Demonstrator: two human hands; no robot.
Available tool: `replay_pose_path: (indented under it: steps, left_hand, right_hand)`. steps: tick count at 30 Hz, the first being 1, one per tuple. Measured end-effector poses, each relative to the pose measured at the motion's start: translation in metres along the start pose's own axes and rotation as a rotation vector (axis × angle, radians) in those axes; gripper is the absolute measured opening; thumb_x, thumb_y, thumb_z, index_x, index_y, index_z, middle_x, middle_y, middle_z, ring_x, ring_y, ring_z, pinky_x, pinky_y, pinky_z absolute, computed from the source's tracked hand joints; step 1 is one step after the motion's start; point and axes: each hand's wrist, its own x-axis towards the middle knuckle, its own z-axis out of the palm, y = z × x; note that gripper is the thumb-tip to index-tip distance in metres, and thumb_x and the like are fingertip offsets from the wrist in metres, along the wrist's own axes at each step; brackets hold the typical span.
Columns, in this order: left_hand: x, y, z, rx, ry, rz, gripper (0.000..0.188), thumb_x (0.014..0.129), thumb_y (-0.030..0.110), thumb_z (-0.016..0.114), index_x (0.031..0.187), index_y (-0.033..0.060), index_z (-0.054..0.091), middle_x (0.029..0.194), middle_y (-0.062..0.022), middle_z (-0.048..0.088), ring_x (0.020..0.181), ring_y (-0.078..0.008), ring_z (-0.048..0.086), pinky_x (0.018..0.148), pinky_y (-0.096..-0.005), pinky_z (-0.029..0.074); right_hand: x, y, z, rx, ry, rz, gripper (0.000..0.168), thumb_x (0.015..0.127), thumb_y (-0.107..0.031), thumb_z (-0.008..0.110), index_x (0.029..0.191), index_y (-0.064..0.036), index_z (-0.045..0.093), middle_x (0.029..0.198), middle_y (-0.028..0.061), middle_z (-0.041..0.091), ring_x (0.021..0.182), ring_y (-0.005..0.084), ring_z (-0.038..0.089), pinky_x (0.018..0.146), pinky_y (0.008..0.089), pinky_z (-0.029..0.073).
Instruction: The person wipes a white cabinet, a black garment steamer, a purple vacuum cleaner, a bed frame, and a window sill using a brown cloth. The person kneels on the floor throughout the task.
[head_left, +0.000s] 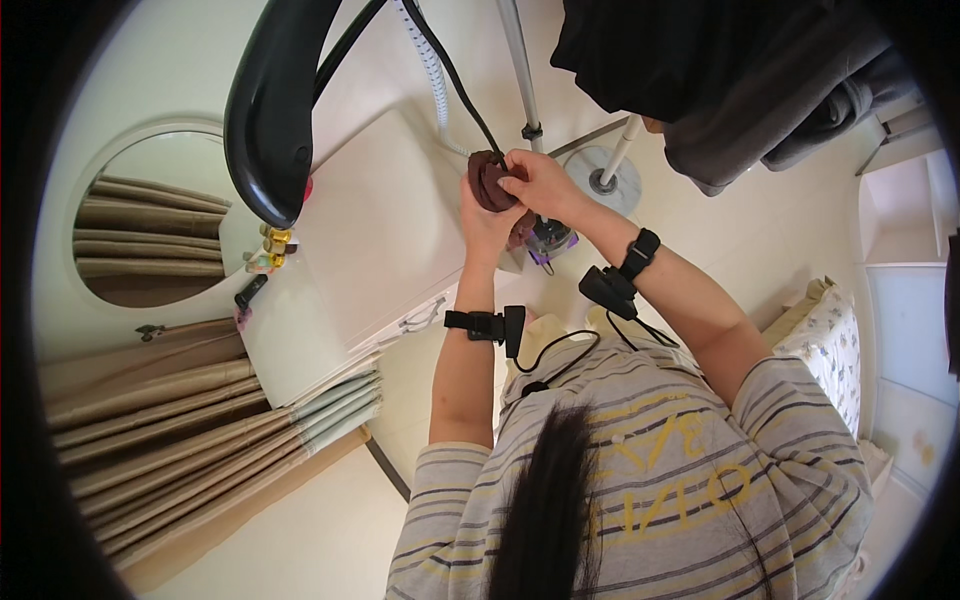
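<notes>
In front of my body both hands meet on a bunched dark brown fabric piece (489, 182). My left hand (484, 232) wraps it from below. The fingers of my right hand (541, 182) pinch its upper right side. More of the brown cloth shows beneath my hands, partly hidden. A thin black cord (466, 94) runs down from the top to the cloth; its lower end is hidden there. Behind my hands stands what looks like a garment steamer, with a metal pole (517, 60), a patterned white hose (430, 64) and a purple-trimmed base (545, 240).
A large curved black plastic piece (270, 127) hangs close at upper left. Below it are a white dressing table (390, 202), small bottles (276, 244) and a round mirror (150, 225). Dark clothes (720, 67) hang upper right, above a round marble-look stand base (622, 191). Curtains (187, 435) fill the lower left.
</notes>
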Motion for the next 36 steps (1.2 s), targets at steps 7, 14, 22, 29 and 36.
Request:
replay_pose_path:
  steps: [7,14,22,29,36]
  left_hand:
    - [-0.002,-0.006,-0.005,-0.147,0.011,0.009,0.071,0.066,0.010,0.087,0.127,0.0025,0.049,0.115,-0.0087,0.060,0.099,-0.0172,0.062,0.086,-0.0294,0.053]
    - [0.001,-0.035,-0.003,-0.011,0.052,-0.035,0.063,0.066,0.016,0.088,0.120,0.0033,0.056,0.109,-0.0083,0.064,0.098,-0.0188,0.063,0.086,-0.0319,0.052]
    - [-0.012,-0.062,0.016,0.212,0.091,-0.125,0.059,0.066,0.019,0.087,0.116,0.0037,0.059,0.105,-0.0094,0.067,0.095,-0.0213,0.065,0.086,-0.0334,0.052]
    - [-0.012,-0.074,0.037,0.246,0.338,-0.099,0.055,0.068,0.014,0.086,0.114,0.0025,0.059,0.103,-0.0091,0.068,0.092,-0.0196,0.065,0.083,-0.0331,0.052]
    - [-0.018,-0.109,0.081,0.107,0.592,-0.116,0.058,0.068,0.016,0.087,0.116,0.0018,0.059,0.102,-0.0072,0.069,0.093,-0.0163,0.065,0.084,-0.0311,0.052]
  right_hand:
    - [-0.011,-0.022,-0.004,0.053,-0.204,0.012,0.020,0.091,-0.015,0.063,0.103,0.000,0.059,0.090,0.0059,0.063,0.085,0.0133,0.057,0.077,0.0281,0.047]
    - [-0.014,-0.018,-0.004,-0.337,0.145,-0.219,0.034,0.096,-0.034,0.060,0.092,0.000,0.063,0.086,0.0068,0.060,0.083,0.0162,0.056,0.076,0.0316,0.047]
    - [-0.002,-0.006,-0.009,0.102,0.000,-0.103,0.034,0.093,-0.033,0.059,0.086,0.001,0.061,0.079,0.0140,0.058,0.072,0.0245,0.056,0.067,0.0355,0.045]
    - [0.022,0.007,-0.020,0.153,-0.228,-0.105,0.029,0.093,-0.030,0.060,0.090,-0.001,0.064,0.075,0.0087,0.060,0.070,0.0206,0.057,0.069,0.0320,0.047]
    - [0.041,0.036,-0.033,0.203,-0.426,-0.221,0.021,0.099,-0.015,0.052,0.101,0.002,0.065,0.092,0.0102,0.072,0.090,0.0193,0.069,0.083,0.0303,0.052]
